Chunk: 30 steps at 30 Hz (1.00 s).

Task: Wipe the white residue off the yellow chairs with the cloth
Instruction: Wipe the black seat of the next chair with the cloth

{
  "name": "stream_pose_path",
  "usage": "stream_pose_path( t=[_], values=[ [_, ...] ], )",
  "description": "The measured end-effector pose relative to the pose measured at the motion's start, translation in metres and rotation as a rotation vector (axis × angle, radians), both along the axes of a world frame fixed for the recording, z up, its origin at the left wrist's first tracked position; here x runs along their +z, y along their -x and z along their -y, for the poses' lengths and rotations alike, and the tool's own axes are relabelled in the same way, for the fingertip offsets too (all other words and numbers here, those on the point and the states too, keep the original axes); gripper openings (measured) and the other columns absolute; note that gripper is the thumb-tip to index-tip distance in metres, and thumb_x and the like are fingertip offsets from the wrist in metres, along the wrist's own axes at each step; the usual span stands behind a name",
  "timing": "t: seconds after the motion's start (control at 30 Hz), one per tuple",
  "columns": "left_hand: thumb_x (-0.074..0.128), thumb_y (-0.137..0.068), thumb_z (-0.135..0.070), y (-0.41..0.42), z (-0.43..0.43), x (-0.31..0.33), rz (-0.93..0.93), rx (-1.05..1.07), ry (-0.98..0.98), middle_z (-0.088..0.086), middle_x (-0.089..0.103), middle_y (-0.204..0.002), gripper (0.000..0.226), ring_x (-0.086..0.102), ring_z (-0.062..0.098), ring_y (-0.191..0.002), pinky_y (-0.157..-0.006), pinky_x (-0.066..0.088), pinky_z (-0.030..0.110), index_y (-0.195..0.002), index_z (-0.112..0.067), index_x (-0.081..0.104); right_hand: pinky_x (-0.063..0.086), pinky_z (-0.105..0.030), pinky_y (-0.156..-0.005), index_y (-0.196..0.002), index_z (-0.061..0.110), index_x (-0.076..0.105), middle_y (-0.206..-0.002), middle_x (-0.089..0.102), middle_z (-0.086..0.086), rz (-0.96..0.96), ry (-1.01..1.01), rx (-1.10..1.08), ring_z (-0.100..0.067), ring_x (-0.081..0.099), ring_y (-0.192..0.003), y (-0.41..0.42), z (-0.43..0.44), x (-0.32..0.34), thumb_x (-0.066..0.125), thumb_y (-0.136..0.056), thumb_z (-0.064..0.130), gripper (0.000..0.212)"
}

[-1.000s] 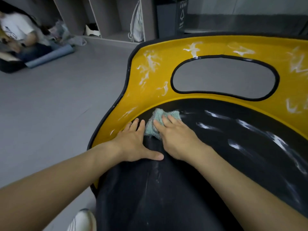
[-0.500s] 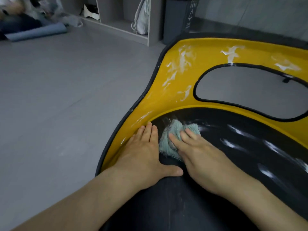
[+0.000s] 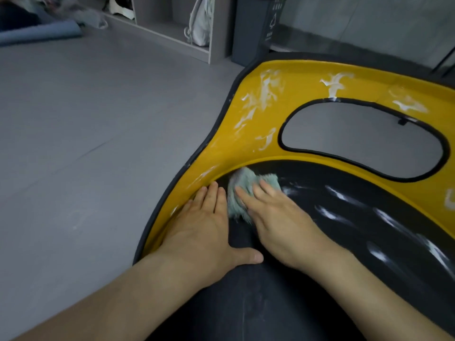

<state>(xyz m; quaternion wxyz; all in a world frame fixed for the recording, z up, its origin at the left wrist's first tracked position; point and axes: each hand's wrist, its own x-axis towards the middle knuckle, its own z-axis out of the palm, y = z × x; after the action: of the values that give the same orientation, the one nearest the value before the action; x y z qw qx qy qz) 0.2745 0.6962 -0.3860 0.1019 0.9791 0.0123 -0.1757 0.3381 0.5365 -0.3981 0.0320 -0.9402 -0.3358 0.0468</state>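
The yellow chair (image 3: 290, 87) fills the right of the view, with a black seat pad (image 3: 320, 242) and an oval cut-out in its back. White residue (image 3: 263, 94) streaks the yellow back, and more white streaks cross the black pad. My right hand (image 3: 278, 222) presses a crumpled pale green cloth (image 3: 242, 183) onto the pad's far left edge, where black meets yellow. My left hand (image 3: 206, 232) lies flat beside it, fingers together, thumb out, resting on the pad and the yellow rim.
Grey floor (image 3: 86, 143) stretches out left of the chair. At the back stand a grey shelf unit (image 3: 172, 28) with a pale bag (image 3: 199, 23) and a dark waste bin (image 3: 253, 25). A blue rolled mat (image 3: 41, 33) lies far left.
The view has swung left, so the chair sits further right in frame. My right hand and the cloth stay on the pad's far left edge; my left hand stays flat.
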Motion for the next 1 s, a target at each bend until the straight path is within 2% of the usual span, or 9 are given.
stream_pose_path(
  t=[0.13, 0.27, 0.37, 0.47, 0.63, 0.73, 0.83, 0.9, 1.0],
  values=[
    [0.033, -0.065, -0.098, 0.002, 0.004, 0.004, 0.015, -0.001, -0.086, 0.003, -0.03, -0.161, 0.135, -0.022, 0.017, -0.151, -0.122, -0.008, 0.034, -0.153, -0.013, -0.024, 0.008, -0.038, -0.123, -0.159, 0.025, 0.015, -0.165, 0.016, -0.006, 0.001, -0.032, -0.097, -0.024, 0.006, -0.152, -0.035, -0.029, -0.001, 0.027, -0.107, 0.025, 0.053],
    [0.033, -0.061, -0.1, 0.002, 0.001, 0.001, 0.026, 0.009, -0.061, 0.001, -0.031, -0.161, 0.138, -0.021, 0.015, -0.15, -0.119, -0.009, 0.032, -0.153, -0.016, -0.025, 0.014, -0.037, -0.124, -0.158, 0.022, 0.018, -0.162, 0.023, -0.007, 0.05, -0.028, -0.029, -0.023, 0.013, -0.152, 0.022, 0.004, -0.007, 0.026, -0.101, 0.027, 0.058],
    [0.033, -0.061, -0.099, 0.0, 0.002, 0.0, 0.009, 0.002, -0.068, 0.0, -0.032, -0.16, 0.138, -0.022, 0.015, -0.15, -0.119, -0.009, 0.031, -0.153, -0.016, -0.026, 0.017, -0.034, -0.123, -0.158, 0.029, 0.017, -0.161, 0.028, 0.001, 0.016, -0.003, -0.063, -0.018, 0.015, -0.152, 0.052, 0.03, -0.003, 0.014, -0.098, 0.034, 0.06],
    [0.032, -0.061, -0.099, -0.001, 0.004, 0.004, -0.008, -0.004, -0.092, 0.0, -0.032, -0.16, 0.137, -0.023, 0.015, -0.15, -0.12, -0.008, 0.032, -0.152, -0.016, -0.027, 0.012, -0.033, -0.124, -0.158, 0.032, 0.009, -0.164, 0.018, 0.001, -0.008, -0.021, -0.088, -0.016, 0.006, -0.153, 0.015, 0.024, 0.001, 0.023, -0.107, 0.03, 0.054],
    [0.033, -0.059, -0.098, 0.0, 0.006, 0.01, -0.045, 0.016, -0.097, -0.002, -0.031, -0.161, 0.137, -0.021, 0.014, -0.15, -0.122, -0.005, 0.033, -0.153, -0.017, -0.026, 0.011, -0.038, -0.123, -0.159, 0.025, 0.013, -0.165, 0.016, -0.009, 0.009, -0.048, -0.191, -0.025, 0.009, -0.152, -0.033, 0.007, -0.003, 0.023, -0.107, 0.024, 0.053],
    [0.033, -0.058, -0.098, -0.001, 0.006, 0.009, -0.048, 0.009, -0.1, -0.002, -0.033, -0.16, 0.138, -0.023, 0.013, -0.15, -0.121, -0.006, 0.031, -0.153, -0.017, -0.027, 0.029, -0.041, -0.119, -0.155, 0.016, 0.03, -0.155, 0.038, -0.012, 0.108, -0.027, -0.152, -0.027, 0.03, -0.146, 0.026, 0.03, -0.01, 0.018, -0.095, 0.024, 0.062],
    [0.031, -0.058, -0.098, -0.002, 0.006, 0.009, -0.055, 0.004, -0.114, 0.0, -0.034, -0.159, 0.139, -0.023, 0.014, -0.15, -0.123, -0.005, 0.032, -0.152, -0.015, -0.028, 0.046, -0.04, -0.106, -0.147, 0.019, 0.048, -0.141, 0.056, -0.006, 0.1, -0.047, -0.162, -0.023, 0.049, -0.135, 0.075, 0.052, -0.013, 0.038, -0.088, 0.02, 0.06],
    [0.03, -0.059, -0.099, -0.005, 0.007, 0.01, -0.078, -0.001, -0.138, 0.002, -0.035, -0.159, 0.139, -0.022, 0.015, -0.15, -0.123, -0.004, 0.033, -0.152, -0.014, -0.029, 0.042, -0.035, -0.107, -0.149, 0.02, 0.044, -0.141, 0.055, -0.005, 0.12, -0.021, -0.165, -0.023, 0.047, -0.137, 0.054, 0.051, -0.009, 0.045, -0.088, 0.017, 0.061],
    [0.03, -0.06, -0.099, -0.007, 0.009, 0.012, -0.107, -0.001, -0.164, 0.002, -0.035, -0.159, 0.139, -0.021, 0.017, -0.151, -0.122, -0.003, 0.035, -0.151, -0.013, -0.03, 0.023, -0.036, -0.118, -0.158, 0.017, 0.019, -0.158, 0.031, -0.011, 0.066, 0.031, -0.232, -0.026, 0.022, -0.148, -0.016, 0.033, 0.005, 0.036, -0.1, 0.013, 0.06]
  ],
)
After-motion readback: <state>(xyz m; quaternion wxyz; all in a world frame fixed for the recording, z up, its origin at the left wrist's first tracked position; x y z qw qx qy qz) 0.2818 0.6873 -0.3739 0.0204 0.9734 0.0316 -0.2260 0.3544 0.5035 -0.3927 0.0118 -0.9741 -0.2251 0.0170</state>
